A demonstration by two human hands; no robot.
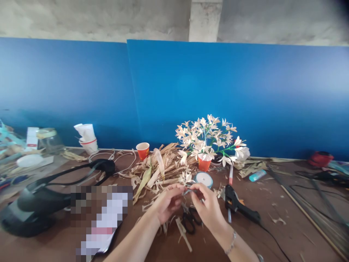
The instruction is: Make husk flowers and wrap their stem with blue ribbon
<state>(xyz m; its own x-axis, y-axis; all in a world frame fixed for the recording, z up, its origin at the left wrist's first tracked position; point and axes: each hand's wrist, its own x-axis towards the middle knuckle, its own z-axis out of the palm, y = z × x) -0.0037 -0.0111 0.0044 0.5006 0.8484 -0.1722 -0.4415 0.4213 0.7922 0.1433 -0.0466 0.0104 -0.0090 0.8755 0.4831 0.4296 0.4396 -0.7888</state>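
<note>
My left hand (171, 203) and my right hand (206, 204) meet over the table, each pinching with thumb and fingertips. A small cream husk flower (186, 177) stands just above the fingertips, its stem running down into them. Between the two pinches shows a thin pale bluish strip (187, 190), partly hidden by my fingers. Right behind my hands lies a flat roll of tape (203, 178) with a blue rim. Black-handled scissors (188, 221) rest on the table below my hands.
Behind stand a red paper cup (204, 163) with many cream flowers (205, 136) and another red cup (143, 150). Dried husks (160, 163) are heaped left of them. A black glue gun (240, 205) lies right, a phone (105, 225) and black headset (46, 200) left.
</note>
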